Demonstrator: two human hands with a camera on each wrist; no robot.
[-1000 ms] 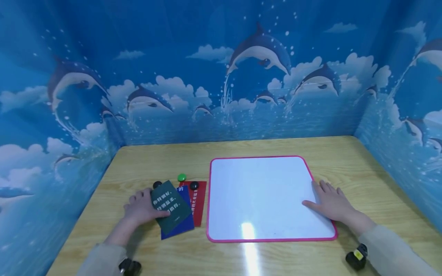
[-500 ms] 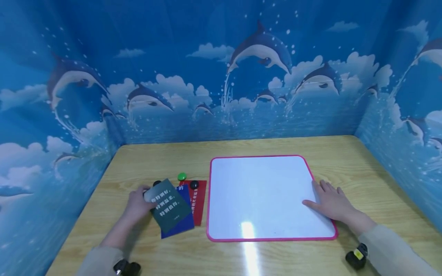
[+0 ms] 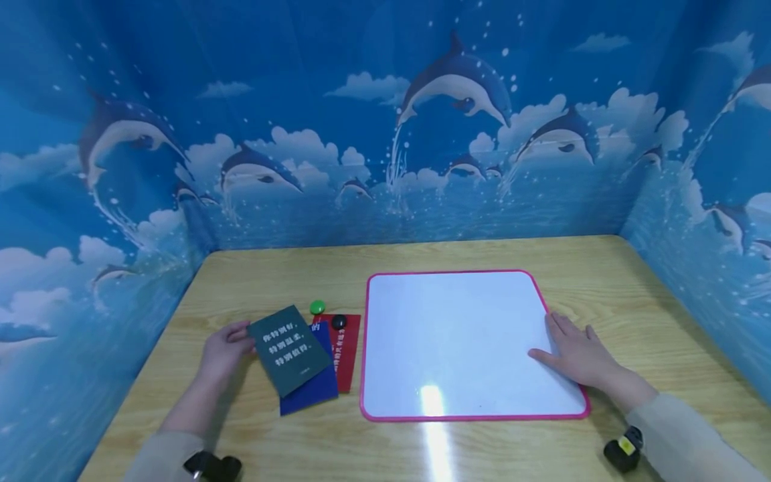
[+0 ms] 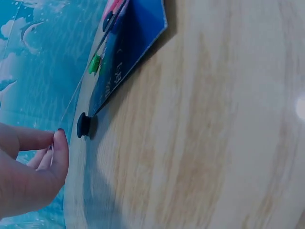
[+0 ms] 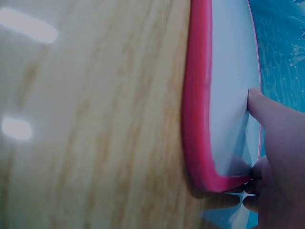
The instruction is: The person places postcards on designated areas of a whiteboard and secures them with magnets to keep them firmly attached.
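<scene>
My left hand (image 3: pixel 219 351) pinches the left corner of a dark green card (image 3: pixel 289 351) with white writing. In the left wrist view the card is nearly edge-on, tilted above a black round magnet-like button (image 4: pixel 84 125) on the wood; the head view hides that button. Under the green card lies a blue card (image 3: pixel 310 395), overlapping a red card (image 3: pixel 351 361). My right hand (image 3: pixel 578 355) rests at the right edge of a whiteboard (image 3: pixel 452 341) with a pink rim. Its thumb lies on the white surface, its fingers over the outer side of the rim.
A second black button (image 3: pixel 339 322) sits on the red card, and a green button (image 3: pixel 317 307) stands behind it. The wooden table (image 3: pixel 289 274) is enclosed by a blue dolphin-print curtain (image 3: pixel 337 120). Light glares on the whiteboard's front edge.
My left hand has drawn back leftward from over the green card and now pinches its corner. The card has shifted slightly left and lifted, covering the black button. My right hand stays in place.
</scene>
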